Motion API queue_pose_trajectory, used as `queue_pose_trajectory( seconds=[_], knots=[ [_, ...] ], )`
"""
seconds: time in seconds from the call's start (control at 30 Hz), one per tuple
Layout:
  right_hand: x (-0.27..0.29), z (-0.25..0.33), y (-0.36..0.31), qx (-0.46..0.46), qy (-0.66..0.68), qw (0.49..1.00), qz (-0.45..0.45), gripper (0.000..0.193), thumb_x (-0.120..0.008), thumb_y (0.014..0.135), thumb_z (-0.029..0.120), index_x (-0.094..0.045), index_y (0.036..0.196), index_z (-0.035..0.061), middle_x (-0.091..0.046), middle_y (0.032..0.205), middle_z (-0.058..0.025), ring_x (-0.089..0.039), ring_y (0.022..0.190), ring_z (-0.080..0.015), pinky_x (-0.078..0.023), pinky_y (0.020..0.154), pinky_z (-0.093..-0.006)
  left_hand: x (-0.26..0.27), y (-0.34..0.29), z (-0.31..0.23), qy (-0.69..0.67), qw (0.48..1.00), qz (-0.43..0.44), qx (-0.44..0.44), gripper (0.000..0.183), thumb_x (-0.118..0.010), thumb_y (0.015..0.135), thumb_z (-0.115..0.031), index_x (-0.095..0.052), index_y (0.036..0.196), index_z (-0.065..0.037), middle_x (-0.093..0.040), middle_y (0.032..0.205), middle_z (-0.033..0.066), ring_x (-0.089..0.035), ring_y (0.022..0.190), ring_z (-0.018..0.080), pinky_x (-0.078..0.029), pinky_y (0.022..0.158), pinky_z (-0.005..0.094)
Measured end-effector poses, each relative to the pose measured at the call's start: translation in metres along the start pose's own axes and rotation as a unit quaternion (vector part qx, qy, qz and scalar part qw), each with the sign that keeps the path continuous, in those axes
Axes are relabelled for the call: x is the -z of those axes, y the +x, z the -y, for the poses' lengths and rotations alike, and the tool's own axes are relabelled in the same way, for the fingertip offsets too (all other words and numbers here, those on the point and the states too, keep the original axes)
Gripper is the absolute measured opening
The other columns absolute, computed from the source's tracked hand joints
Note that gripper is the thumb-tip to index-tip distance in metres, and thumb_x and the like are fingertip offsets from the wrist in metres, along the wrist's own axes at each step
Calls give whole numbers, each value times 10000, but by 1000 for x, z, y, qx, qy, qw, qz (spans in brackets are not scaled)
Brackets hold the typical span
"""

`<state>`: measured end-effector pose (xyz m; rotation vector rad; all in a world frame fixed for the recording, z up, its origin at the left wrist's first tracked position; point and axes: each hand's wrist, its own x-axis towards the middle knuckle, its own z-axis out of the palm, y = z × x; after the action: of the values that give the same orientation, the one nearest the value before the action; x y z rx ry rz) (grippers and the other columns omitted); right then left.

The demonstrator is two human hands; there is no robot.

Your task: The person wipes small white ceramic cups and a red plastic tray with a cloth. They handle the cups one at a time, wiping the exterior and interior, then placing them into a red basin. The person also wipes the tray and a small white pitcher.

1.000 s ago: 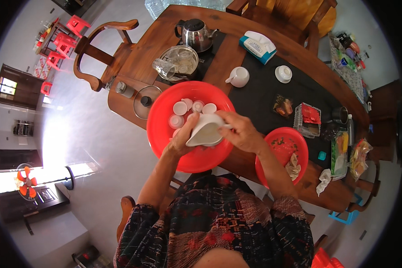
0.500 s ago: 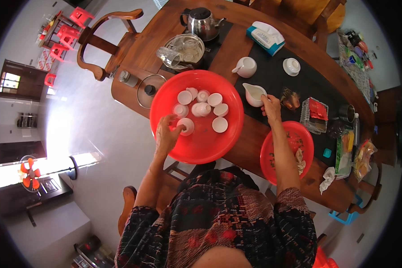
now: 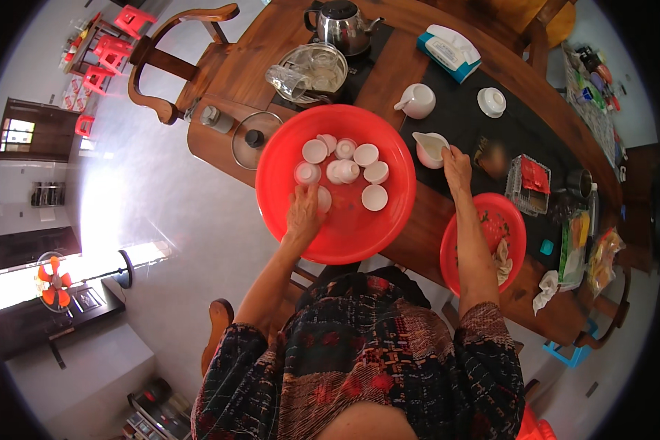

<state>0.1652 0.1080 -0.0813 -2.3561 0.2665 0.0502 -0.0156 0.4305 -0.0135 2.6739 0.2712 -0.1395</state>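
A wide red plastic basin (image 3: 345, 238) in front of me holds several small white cups, some upright and some turned over. My left hand (image 3: 304, 213) is inside its left part, fingers extended and apart, beside a white cup (image 3: 323, 199) that it partly covers. Another cup (image 3: 308, 172) stands just past the fingertips. To the right of the basin, my right hand (image 3: 457, 169) grips a white spouted pitcher (image 3: 428, 151) by its handle side, spout toward the basin. Pale liquid seems to show inside the pitcher. A white side-handled teapot (image 3: 418, 101) and a white lidded bowl (image 3: 491, 103) stand beyond it.
A smaller red basin (image 3: 517, 253) with scraps lies under my right forearm. Behind are a steel kettle (image 3: 342, 31), a pot with glasses (image 3: 330, 92) and a tissue pack (image 3: 447, 55). A glass lid (image 3: 242, 147) sits left; a wire basket (image 3: 522, 198) sits right.
My left hand has shifted a little rightward over the cup, its fingers now reaching forward. The right hand and pitcher stay nearly in place; the whole view has shifted slightly.
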Motion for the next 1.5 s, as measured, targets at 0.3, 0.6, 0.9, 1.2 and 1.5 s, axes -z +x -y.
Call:
queue_pose_trajectory(
  seconds=[0.3,0.6,0.9,1.2,1.5],
  knots=[
    [38,135,-114,287,114,951,11,144,-576,815,76,-580,954,38,-549,829,-161,-574,790,-357,-462,660,-441,-2,7,16,-212,975,-10,68,451,-590,793,-168,-443,1187,-6,-576,944,197,-586,844,326,-501,730,436],
    [-68,151,-172,225,-148,891,365,126,-511,793,71,-557,855,-29,-600,804,-242,-654,749,-315,-518,590,-434,24,7,19,-576,808,-18,127,312,-404,848,-90,-460,1145,-13,-596,871,115,-607,626,175,-442,505,239],
    [-62,184,-183,-11,317,824,469,153,-512,849,-9,-549,995,-38,-610,971,-152,-643,798,-216,-534,631,-337,-4,8,37,-694,698,-33,175,306,-493,809,-2,-520,1113,-17,-606,956,98,-623,848,206,-557,674,336],
    [-60,192,-166,213,139,956,149,193,-604,821,128,-566,969,10,-591,737,-124,-570,613,-251,-471,571,-361,10,18,-8,-751,639,0,165,185,-578,897,-155,-608,1010,-12,-635,851,51,-620,696,130,-525,552,250],
    [-91,182,-170,-22,442,878,181,149,-528,885,115,-634,909,12,-599,766,-2,-541,639,-83,-432,546,-240,9,18,-25,-501,860,-91,36,265,-475,924,-195,-509,1124,-24,-631,849,129,-628,712,248,-500,575,339]
  ],
)
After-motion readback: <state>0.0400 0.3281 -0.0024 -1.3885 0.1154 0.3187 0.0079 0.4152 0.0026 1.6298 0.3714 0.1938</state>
